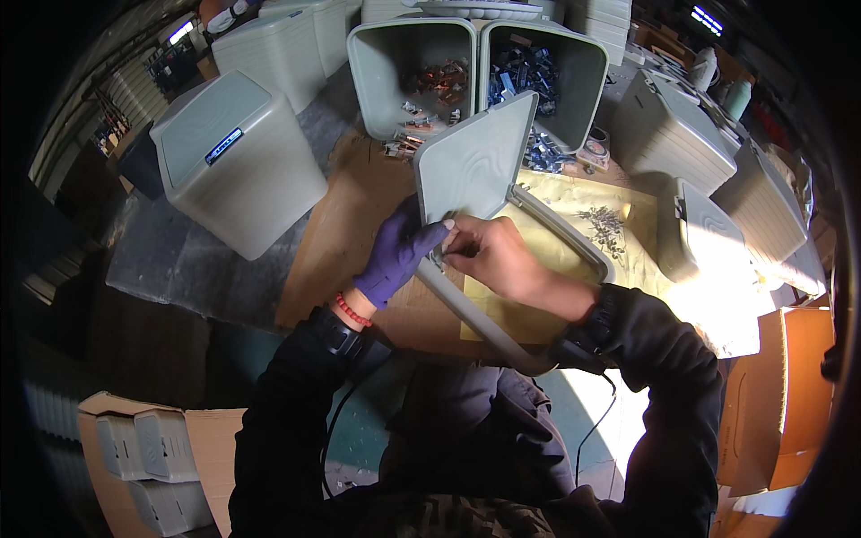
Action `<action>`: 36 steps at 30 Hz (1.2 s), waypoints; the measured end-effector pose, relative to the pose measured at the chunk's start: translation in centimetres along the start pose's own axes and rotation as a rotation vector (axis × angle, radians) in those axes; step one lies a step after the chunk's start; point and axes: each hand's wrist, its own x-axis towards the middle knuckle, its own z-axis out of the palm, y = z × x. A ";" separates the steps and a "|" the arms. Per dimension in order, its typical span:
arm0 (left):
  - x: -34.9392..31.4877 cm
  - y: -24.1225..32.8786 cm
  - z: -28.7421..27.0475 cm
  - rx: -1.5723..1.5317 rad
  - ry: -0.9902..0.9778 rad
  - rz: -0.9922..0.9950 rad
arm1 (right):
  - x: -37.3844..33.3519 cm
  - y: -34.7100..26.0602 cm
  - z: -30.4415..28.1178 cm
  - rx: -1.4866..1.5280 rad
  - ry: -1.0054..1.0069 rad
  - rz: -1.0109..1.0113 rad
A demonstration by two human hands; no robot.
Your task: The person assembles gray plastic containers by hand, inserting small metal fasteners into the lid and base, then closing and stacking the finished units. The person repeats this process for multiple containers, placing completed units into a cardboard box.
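Note:
A pale grey-green bin lid (480, 152) stands raised on its rectangular rim frame (574, 238), tilted in front of me. My left hand (395, 255), in a purple glove with the thumb tip bare, is closed on the lid's near left edge where it meets the frame. Bare-skinned, my right hand (507, 264) pinches at that same corner, its fingertips close to the left thumb. What lies between those fingertips is too small to make out. Many small metal pieces (605, 226) are scattered on the yellow paper (646, 202) to the right of the frame.
Two open bins lie on their sides at the back, holding copper-coloured clips (444, 81) and blue clips (525, 72). A lidded bin (238, 166) stands at left. Stacked lids (677, 134) line the right side. Cardboard boxes (785, 394) flank me below the table.

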 end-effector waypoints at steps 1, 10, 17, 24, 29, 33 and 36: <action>0.0 0.0 0.0 -0.005 0.003 -0.007 | 0.0 0.0 -0.1 0.000 -0.022 0.013; 0.1 0.5 0.1 0.019 0.004 0.048 | 0.5 1.1 1.0 -0.230 0.056 -0.188; 0.3 0.6 -0.6 -0.023 -0.026 0.014 | -0.2 1.3 1.9 -0.432 0.062 -0.393; 0.0 0.4 -0.1 -0.081 0.015 -0.026 | 0.6 -0.6 1.5 -0.426 0.056 0.283; 0.2 -0.6 -0.1 0.521 -0.084 0.325 | -0.8 -0.2 -7.5 -0.537 0.041 0.196; 0.7 -1.3 -0.9 0.328 0.098 0.148 | -2.4 5.1 -17.7 -0.745 0.260 0.208; 0.8 -1.5 -1.4 0.348 0.081 0.129 | -3.7 9.8 -19.5 -0.824 0.020 0.069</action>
